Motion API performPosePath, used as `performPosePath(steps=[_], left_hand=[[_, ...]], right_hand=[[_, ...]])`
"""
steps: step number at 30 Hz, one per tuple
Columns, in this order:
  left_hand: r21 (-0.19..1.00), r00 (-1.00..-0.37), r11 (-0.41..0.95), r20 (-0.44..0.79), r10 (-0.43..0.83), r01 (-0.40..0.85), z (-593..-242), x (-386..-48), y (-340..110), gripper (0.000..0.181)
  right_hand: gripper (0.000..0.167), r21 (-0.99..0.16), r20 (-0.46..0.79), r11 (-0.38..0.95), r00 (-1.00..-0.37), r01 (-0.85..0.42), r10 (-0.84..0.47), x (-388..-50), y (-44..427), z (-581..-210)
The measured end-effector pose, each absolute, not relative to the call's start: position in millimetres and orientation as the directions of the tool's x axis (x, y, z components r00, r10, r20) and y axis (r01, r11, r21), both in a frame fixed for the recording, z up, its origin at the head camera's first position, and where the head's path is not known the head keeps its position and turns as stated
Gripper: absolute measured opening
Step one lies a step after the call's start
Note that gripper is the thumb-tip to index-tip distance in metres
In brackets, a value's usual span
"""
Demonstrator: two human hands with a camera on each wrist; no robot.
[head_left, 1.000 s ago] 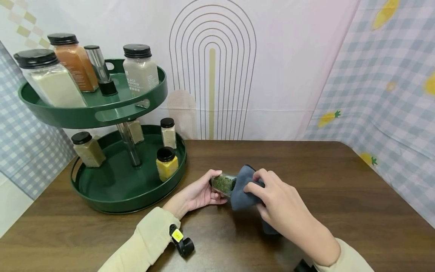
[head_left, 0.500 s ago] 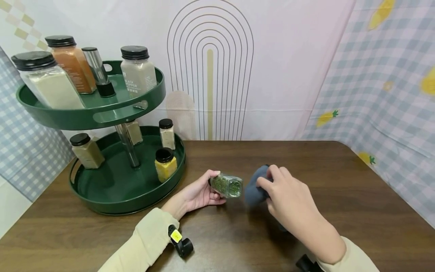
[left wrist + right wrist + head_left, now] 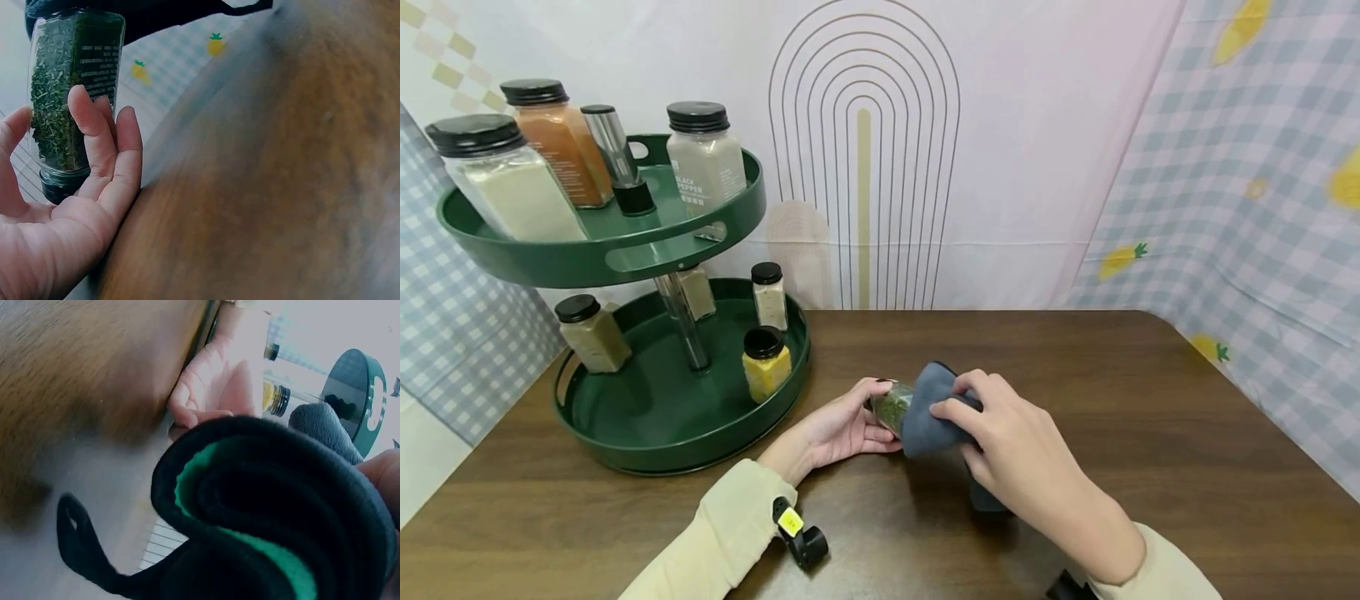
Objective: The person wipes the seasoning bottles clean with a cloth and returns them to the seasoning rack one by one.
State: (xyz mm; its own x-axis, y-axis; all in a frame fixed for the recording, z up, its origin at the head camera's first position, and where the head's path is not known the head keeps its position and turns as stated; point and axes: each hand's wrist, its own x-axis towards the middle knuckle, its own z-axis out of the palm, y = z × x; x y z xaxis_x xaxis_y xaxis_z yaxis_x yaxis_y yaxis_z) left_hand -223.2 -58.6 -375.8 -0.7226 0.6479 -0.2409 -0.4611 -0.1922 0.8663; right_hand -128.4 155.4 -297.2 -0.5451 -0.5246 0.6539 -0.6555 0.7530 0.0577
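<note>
My left hand [image 3: 850,423] grips a small glass spice jar [image 3: 59,94] of green dried herb flakes. The jar lies tilted sideways in the head view, its dark lid down in the palm. In the left wrist view, white print shows on its side. My right hand [image 3: 1018,437] holds a bunched dark grey-blue cloth [image 3: 934,412] against the jar's base end, which the cloth covers. Folds of this cloth, with a green layer inside and a dark loop hanging off, fill much of the right wrist view.
A two-tier green turntable rack [image 3: 670,454] stands at the left. Large jars, including a black pepper jar [image 3: 707,162], and a silver-and-black cylinder [image 3: 613,154] are on top. Below are a yellow jar [image 3: 766,372] and several other small jars. A patterned curtain [image 3: 1015,150] hangs behind the wooden table [image 3: 1075,367].
Half a second ago the cloth was off to the right, with the jar's base uncovered. My right hand has brought it back left onto the jar. The left hand has barely moved.
</note>
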Motion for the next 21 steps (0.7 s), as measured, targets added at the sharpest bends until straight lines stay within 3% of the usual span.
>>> performPosePath(steps=[6, 15, 21], left_hand=[[0.869, -0.734, -0.193, -0.244, 0.634, -0.455, -376.9, -223.0, -58.5, 0.034], [0.857, -0.738, -0.198, -0.267, 0.62, -0.476, -375.8, -224.4, -59.0, 0.038], [0.839, -0.724, -0.211, -0.273, 0.634, -0.501, -375.7, -225.8, -59.9, 0.04]], right_hand=[[0.037, 0.038, 0.601, 0.834, -0.654, -0.551, -0.46, -128.1, 158.6, -296.9], [0.031, 0.069, 0.509, 0.893, -0.755, -0.444, -0.414, -124.5, 164.1, -291.2], [0.035, 0.0, 0.55, 0.914, -0.763, -0.406, -0.339, -122.6, 167.4, -282.2]])
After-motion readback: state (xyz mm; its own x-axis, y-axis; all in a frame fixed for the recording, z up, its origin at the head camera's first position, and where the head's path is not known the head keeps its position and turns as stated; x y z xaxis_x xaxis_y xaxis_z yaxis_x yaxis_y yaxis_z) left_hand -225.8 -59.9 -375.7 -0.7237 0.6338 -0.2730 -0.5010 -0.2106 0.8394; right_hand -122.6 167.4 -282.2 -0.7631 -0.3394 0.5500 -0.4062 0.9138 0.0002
